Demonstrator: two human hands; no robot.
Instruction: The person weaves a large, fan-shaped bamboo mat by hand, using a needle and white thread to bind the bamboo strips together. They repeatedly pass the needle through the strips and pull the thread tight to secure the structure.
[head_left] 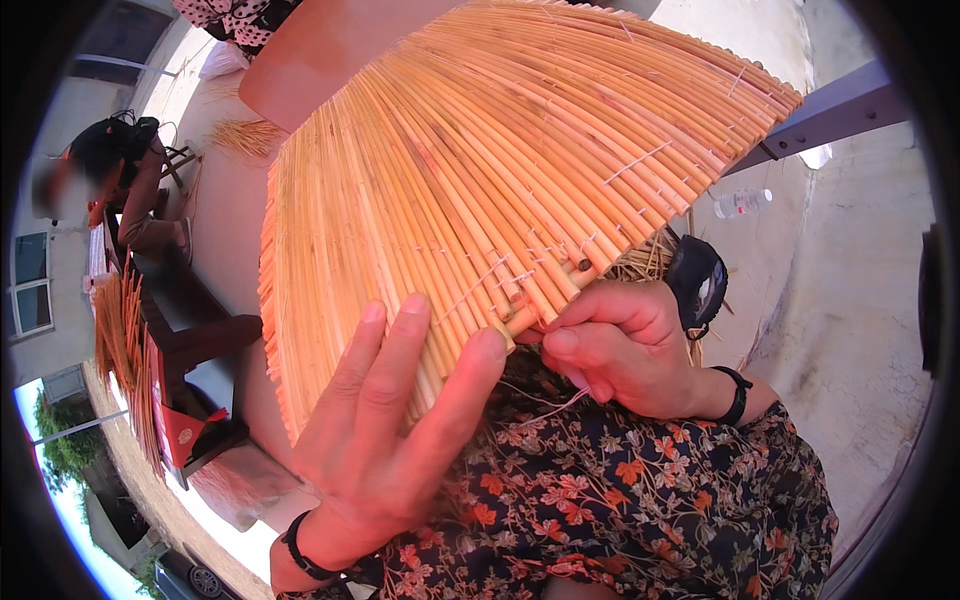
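A large fan-shaped mat of straw-yellow reeds (pixel 430 150), laid side by side and stitched with white thread, spreads out before me. My left hand (pixel 385 410) lies on its near left part, fingers spread over the reeds and fingertips close to the near corner. At that corner a short reed piece (pixel 524 321) lies crosswise against the reed ends. My right hand (pixel 635 350) is closed in a pinch just beneath the corner. Loose white thread (pixel 545 408) trails from its curled fingers; the fingertips are partly hidden behind the reed ends.
Beyond the mat is a reddish board (pixel 300 60). A dark bench (pixel 205 340) and a bundle of brown stalks (pixel 122 320) stand left, near another person bent forward (pixel 135 185). A metal beam (pixel 835 112), plastic bottle (pixel 742 203) and black shoe (pixel 697 285) are right.
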